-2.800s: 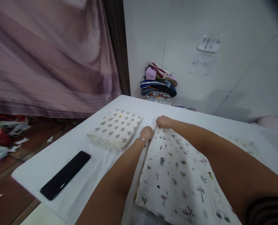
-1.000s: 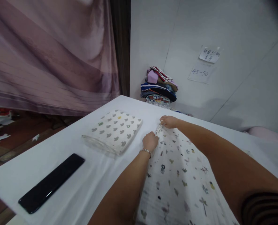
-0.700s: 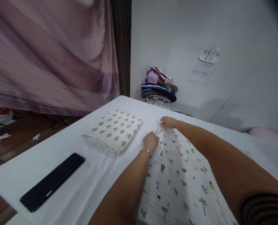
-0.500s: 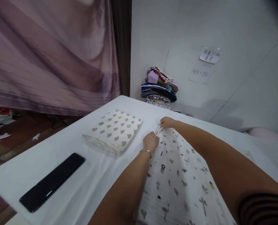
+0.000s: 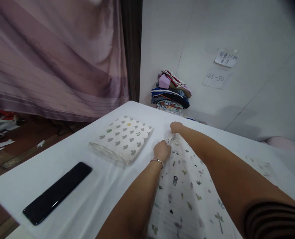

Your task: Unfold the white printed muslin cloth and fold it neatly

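A white cloth (image 5: 187, 196) printed with small plants and animals runs from the bottom of the view up to my two hands. My left hand (image 5: 162, 151), with a bracelet at the wrist, is closed on its far edge. Just beyond, my right hand (image 5: 176, 127) is closed on the same edge, its fingers partly hidden. Between them the edge is bunched. To the left lies a folded white cloth (image 5: 122, 137) with a grey mushroom-like print, touched by neither hand.
A long shiny black object (image 5: 57, 192) lies on the white table (image 5: 92, 132) at the left. Folded fabrics (image 5: 172, 89) are stacked by the wall at the back. Two paper notes (image 5: 215, 79) hang on the wall. A pink curtain (image 5: 62, 59) hangs beyond the table's left edge.
The view has shifted slightly. Both hands keep hold of the cloth, and its right side has drawn inward, showing more of a printed piece lying beyond my right forearm.
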The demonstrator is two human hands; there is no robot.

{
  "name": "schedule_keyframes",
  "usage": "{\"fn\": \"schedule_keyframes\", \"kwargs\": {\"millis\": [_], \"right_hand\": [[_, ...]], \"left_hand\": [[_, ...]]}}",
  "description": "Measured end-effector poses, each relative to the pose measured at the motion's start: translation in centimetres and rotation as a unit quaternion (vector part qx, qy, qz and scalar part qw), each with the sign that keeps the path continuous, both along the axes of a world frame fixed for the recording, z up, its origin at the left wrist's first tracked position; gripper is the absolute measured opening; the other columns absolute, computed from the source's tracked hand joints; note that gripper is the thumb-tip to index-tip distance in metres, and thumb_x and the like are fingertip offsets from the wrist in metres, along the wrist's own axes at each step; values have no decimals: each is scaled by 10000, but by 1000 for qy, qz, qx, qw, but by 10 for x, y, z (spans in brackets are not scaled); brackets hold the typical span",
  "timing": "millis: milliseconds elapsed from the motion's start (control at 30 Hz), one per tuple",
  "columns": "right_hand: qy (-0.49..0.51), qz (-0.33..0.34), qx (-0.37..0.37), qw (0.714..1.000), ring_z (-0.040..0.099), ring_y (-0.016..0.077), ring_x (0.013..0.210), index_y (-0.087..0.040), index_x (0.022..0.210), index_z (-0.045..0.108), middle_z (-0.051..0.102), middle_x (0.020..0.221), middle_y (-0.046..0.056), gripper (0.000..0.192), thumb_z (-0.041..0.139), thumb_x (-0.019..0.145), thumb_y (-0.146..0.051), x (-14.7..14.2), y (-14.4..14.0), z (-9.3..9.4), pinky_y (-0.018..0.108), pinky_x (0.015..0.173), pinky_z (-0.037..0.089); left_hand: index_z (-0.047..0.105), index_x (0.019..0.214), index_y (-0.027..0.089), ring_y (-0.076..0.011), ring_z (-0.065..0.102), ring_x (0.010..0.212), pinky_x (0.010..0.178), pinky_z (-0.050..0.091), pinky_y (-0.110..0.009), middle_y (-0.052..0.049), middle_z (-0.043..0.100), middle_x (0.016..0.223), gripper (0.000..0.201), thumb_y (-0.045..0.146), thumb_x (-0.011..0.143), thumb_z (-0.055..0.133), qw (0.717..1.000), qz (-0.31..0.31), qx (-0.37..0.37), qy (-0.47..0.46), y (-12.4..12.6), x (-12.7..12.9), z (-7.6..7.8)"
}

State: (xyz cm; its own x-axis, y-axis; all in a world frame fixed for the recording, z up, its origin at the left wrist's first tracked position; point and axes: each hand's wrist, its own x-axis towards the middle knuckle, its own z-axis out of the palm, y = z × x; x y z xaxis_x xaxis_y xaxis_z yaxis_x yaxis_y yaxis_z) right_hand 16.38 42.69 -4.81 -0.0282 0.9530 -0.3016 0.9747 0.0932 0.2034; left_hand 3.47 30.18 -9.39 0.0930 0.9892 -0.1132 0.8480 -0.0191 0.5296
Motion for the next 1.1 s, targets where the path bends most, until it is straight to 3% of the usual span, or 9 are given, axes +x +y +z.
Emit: {"fn": "schedule_keyframes", "kwargs": {"millis": [233,400,600,767,933,1100], "right_hand": [[80,-13,46,996,571,177,979,-153,1051,593,594,1100,70,263,522,890,-348,5,-1,-13,386,841,483],[161,-17,56,985,604,158,910,-158,923,683,683,960,37,185,572,826,-271,12,-1,-17,220,764,458],[228,-32,111,967,618,139,873,-188,1053,650,690,984,13,338,386,903,-336,25,-14,-8,181,701,446],[221,-61,114,967,637,129,759,-180,990,658,702,908,28,276,448,867,-310,30,-22,-3,178,650,443],[178,-99,74,976,639,171,628,-116,872,674,679,659,84,442,454,848,-499,20,-16,-3,225,567,447],[111,-100,49,987,653,190,654,-113,1023,637,692,745,113,377,543,793,-397,6,-9,-8,253,596,474]], "left_hand": [[604,973,200,-249,614,941,742,446,-321,-103,670,987,257,315,782,478,1000,7,-10,-9,4,-1,-1],[623,956,224,-239,615,944,741,442,-311,-82,677,984,240,295,774,484,1000,3,-25,-13,6,-1,-1],[607,1007,237,-238,612,959,754,439,-313,-81,673,1006,268,278,770,489,1000,13,-21,-18,5,0,-3],[592,989,228,-247,616,944,741,438,-319,-84,674,981,255,257,756,492,999,16,-17,-25,3,-1,-1],[552,998,218,-235,620,924,731,433,-308,-86,671,970,252,258,755,498,999,23,-21,-31,3,-1,0],[525,985,207,-243,624,910,728,432,-319,-90,670,949,233,251,758,492,999,27,-15,-29,3,0,-3]]}}
